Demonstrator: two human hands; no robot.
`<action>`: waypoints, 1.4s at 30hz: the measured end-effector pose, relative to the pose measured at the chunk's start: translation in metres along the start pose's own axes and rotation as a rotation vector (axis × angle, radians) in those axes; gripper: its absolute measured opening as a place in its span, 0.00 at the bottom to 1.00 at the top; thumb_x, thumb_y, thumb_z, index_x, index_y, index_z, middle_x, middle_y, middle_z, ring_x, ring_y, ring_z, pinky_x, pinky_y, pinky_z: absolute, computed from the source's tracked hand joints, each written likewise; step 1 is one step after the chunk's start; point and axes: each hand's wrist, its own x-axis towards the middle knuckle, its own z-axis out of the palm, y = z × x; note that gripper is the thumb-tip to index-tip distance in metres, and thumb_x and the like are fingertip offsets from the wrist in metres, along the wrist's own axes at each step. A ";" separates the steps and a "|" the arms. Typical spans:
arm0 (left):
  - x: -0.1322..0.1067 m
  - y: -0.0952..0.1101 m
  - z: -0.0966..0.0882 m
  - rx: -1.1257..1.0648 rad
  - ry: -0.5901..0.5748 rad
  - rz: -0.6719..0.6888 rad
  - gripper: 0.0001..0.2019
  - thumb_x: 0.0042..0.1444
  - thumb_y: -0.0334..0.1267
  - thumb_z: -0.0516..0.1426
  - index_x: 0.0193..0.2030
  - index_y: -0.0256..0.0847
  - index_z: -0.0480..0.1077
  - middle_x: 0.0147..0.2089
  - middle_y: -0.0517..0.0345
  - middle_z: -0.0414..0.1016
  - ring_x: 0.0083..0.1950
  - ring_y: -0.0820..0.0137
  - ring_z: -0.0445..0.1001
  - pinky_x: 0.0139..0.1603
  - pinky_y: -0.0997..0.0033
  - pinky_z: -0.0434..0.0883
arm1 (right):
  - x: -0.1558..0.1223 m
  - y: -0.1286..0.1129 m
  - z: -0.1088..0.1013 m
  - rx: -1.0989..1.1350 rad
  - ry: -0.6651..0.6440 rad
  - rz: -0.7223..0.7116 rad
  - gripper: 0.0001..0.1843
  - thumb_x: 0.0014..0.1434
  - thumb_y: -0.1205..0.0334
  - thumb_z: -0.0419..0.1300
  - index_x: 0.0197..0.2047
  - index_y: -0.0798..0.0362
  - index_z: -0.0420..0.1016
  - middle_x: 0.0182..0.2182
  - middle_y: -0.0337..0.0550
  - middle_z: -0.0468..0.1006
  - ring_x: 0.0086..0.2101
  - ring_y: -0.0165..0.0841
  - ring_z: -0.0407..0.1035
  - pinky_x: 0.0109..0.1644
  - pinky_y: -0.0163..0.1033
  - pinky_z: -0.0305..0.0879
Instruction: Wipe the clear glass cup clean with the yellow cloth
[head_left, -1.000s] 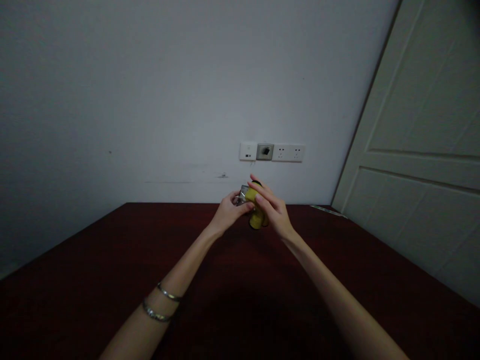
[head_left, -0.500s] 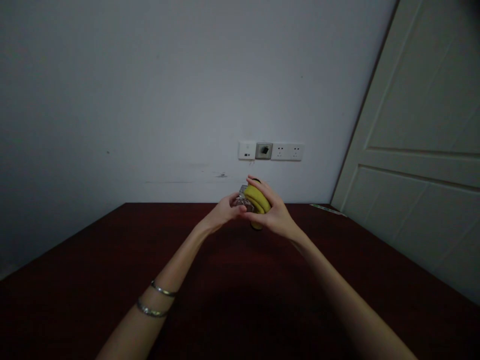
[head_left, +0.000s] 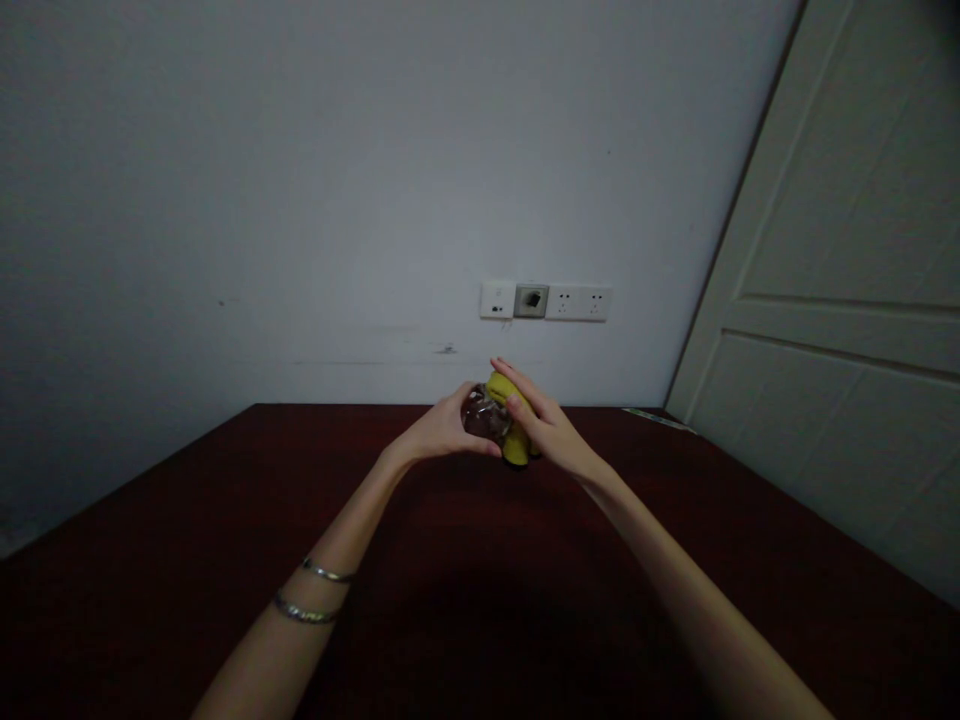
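Note:
My left hand (head_left: 442, 428) is wrapped round a clear, glassy vessel (head_left: 482, 413), thumb below and fingers behind it. It looks like a small glass or jar, but its full shape is hidden. Against its right side my right hand (head_left: 546, 424) presses a folded yellow cloth (head_left: 516, 446), part of which hangs below the fingers. Both hands are held together above the table, near its far edge. Two silver bangles (head_left: 304, 608) circle my left forearm.
The dark red table (head_left: 337, 510) runs back to a white wall (head_left: 337, 200) with switches and sockets (head_left: 564, 302). A flat, narrow strip (head_left: 658, 419) lies at the far right corner. A cream panelled door (head_left: 840, 300) stands along the right.
The glassy vessel shows more now between my hands. My right thumb has moved up onto the cloth, and the cloth hangs a little lower and has changed its folds.

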 end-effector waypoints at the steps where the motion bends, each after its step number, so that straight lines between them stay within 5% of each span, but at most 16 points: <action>1: 0.000 0.000 0.001 0.024 0.019 0.020 0.39 0.35 0.41 0.69 0.56 0.38 0.60 0.51 0.46 0.72 0.53 0.57 0.71 0.54 0.52 0.67 | 0.000 0.000 0.000 -0.027 0.013 -0.029 0.25 0.61 0.47 0.51 0.61 0.40 0.62 0.64 0.41 0.59 0.64 0.36 0.51 0.66 0.52 0.45; 7: 0.000 0.008 0.010 0.144 0.089 0.129 0.42 0.36 0.43 0.69 0.58 0.38 0.57 0.54 0.45 0.68 0.55 0.57 0.69 0.55 0.54 0.66 | 0.000 0.001 0.009 -0.014 0.153 -0.139 0.18 0.60 0.52 0.55 0.53 0.41 0.72 0.61 0.40 0.64 0.60 0.36 0.58 0.65 0.50 0.51; 10: 0.000 0.015 0.012 0.180 0.068 0.147 0.41 0.36 0.44 0.69 0.57 0.38 0.57 0.52 0.47 0.70 0.52 0.58 0.71 0.54 0.55 0.67 | 0.003 0.006 0.011 0.149 0.280 -0.015 0.18 0.60 0.50 0.55 0.50 0.45 0.75 0.56 0.43 0.71 0.57 0.37 0.63 0.63 0.49 0.55; 15: 0.000 0.016 0.012 0.193 0.058 0.149 0.43 0.35 0.45 0.69 0.58 0.39 0.56 0.52 0.46 0.71 0.53 0.58 0.71 0.55 0.56 0.67 | 0.006 0.007 0.010 0.282 0.299 0.150 0.21 0.57 0.48 0.57 0.50 0.48 0.75 0.52 0.45 0.75 0.53 0.40 0.68 0.59 0.50 0.61; 25: -0.002 0.016 0.012 0.174 0.058 0.104 0.38 0.38 0.46 0.68 0.55 0.37 0.59 0.49 0.48 0.72 0.48 0.60 0.73 0.49 0.58 0.70 | -0.002 -0.011 0.001 -0.117 0.092 -0.211 0.17 0.55 0.58 0.62 0.50 0.45 0.75 0.58 0.44 0.69 0.56 0.37 0.65 0.62 0.48 0.57; 33: 0.000 0.021 0.014 0.234 0.111 0.098 0.42 0.34 0.46 0.69 0.57 0.37 0.60 0.51 0.47 0.72 0.51 0.59 0.72 0.53 0.57 0.68 | 0.007 -0.001 0.005 0.118 0.327 0.144 0.18 0.55 0.52 0.60 0.46 0.50 0.78 0.46 0.45 0.79 0.49 0.40 0.71 0.57 0.50 0.63; 42: 0.001 0.021 0.015 0.138 0.214 0.049 0.36 0.39 0.37 0.66 0.57 0.39 0.60 0.45 0.52 0.75 0.44 0.63 0.74 0.43 0.64 0.71 | -0.002 -0.019 0.007 -0.193 0.143 -0.276 0.17 0.55 0.62 0.62 0.49 0.45 0.76 0.59 0.43 0.67 0.57 0.38 0.63 0.63 0.50 0.57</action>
